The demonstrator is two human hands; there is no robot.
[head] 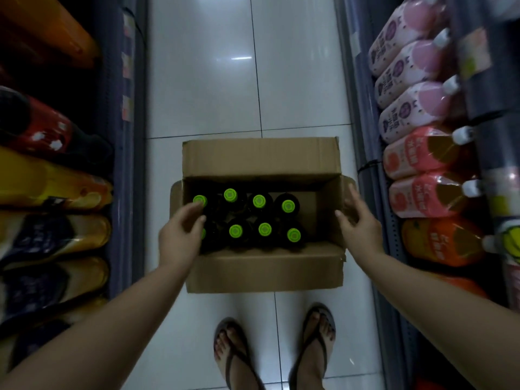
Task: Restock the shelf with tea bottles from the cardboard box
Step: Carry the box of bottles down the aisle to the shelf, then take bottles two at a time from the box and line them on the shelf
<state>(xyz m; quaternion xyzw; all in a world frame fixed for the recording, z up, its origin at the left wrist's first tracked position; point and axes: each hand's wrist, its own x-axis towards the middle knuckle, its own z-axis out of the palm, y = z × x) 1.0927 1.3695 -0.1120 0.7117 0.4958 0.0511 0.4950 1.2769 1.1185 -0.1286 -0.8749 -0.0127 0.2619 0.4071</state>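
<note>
Box (264, 270) sits open on the tiled floor (202, 80) in the aisle, flaps spread, just beyond the person's sandalled feet (274, 353).

Bottles (259, 218): dark, green caps, upright in two rows, filling the left and middle of the box; right end of the box bare. Eight caps counted, one at near left mostly hidden.

Left hand (180, 235): over the box's left end, fingers loosely curled above the two leftmost bottles. Fingertips at the far-left cap (200, 200); contact cannot be told. Nothing gripped.

Right hand (358, 220): at the box's right wall, fingers spread and relaxed, holding nothing. Thumb inside the wall, fingers by the right flap (349, 190). Well apart from the nearest bottle.

Shelves (365, 130) on both sides hold large drink bottles; pink and orange at right.
</note>
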